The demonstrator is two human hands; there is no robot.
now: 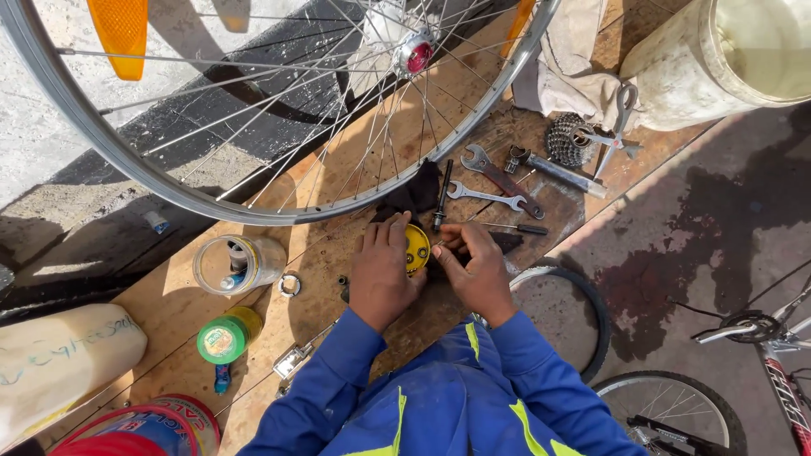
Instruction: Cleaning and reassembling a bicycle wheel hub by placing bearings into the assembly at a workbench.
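Ahead of my left hand (382,274) and right hand (477,272) the bicycle wheel rim (279,211) is arching low over the tabletop (177,308), blocking a forward reach. Wrenches (494,187) and a screwdriver (515,228) are crowding the right. A clear jar (232,263) and green-lidded tin (224,338) are standing left; bare wood is lying open between them and my left hand.
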